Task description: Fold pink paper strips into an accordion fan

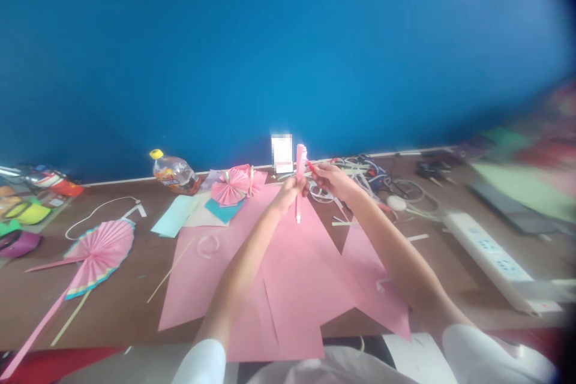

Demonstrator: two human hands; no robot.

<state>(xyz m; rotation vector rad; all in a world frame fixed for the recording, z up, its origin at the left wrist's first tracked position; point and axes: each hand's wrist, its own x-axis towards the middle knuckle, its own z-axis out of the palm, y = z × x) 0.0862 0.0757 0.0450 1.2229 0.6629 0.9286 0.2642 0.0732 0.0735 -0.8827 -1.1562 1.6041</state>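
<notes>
Nearest, loose pink sheets (pixel 288 288) lie spread on the brown table (pixel 135 264) under both forearms. Above them the left hand (pixel 288 191) is closed around a folded pink strip (pixel 300 159), held upright. The right hand (pixel 328 179), just beside it, pinches a small red object (pixel 309 164), too blurred to identify, against the strip's upper part. Farther back lie a round pink fan (pixel 230 187) and a tipped bottle (pixel 175 173) by the blue wall (pixel 288 42).

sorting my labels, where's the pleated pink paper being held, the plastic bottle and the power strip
pleated pink paper (pixel 300 157): head view, on its upper end
plastic bottle (pixel 174 173): head view, middle of its body
power strip (pixel 488 247): head view, on its top face
</notes>
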